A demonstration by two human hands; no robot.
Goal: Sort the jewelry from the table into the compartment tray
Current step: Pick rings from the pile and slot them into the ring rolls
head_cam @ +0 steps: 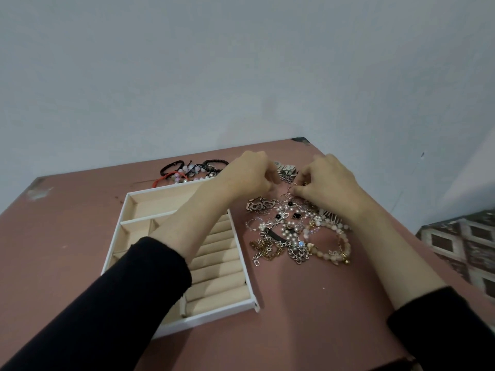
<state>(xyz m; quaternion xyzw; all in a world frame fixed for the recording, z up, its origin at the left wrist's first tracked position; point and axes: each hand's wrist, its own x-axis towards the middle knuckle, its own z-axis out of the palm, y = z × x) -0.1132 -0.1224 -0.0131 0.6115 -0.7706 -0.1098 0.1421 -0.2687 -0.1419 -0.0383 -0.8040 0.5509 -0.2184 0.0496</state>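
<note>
Fingers of my right hand [329,183] pinch a silver ring [292,187] — left hand [249,175] curled just beside, hold unclear — jewelry heap [294,234] beneath.

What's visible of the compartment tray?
The tray is a shallow rectangle with a white frame and beige, fabric-looking lining. It has one long compartment at the far end, smaller ones down its left side and a row of padded rolls down its right. It lies flat on the pink table, just left of the jewelry pile. The visible compartments hold no jewelry. The left forearm crosses above it and hides part; contact cannot be told.
</note>
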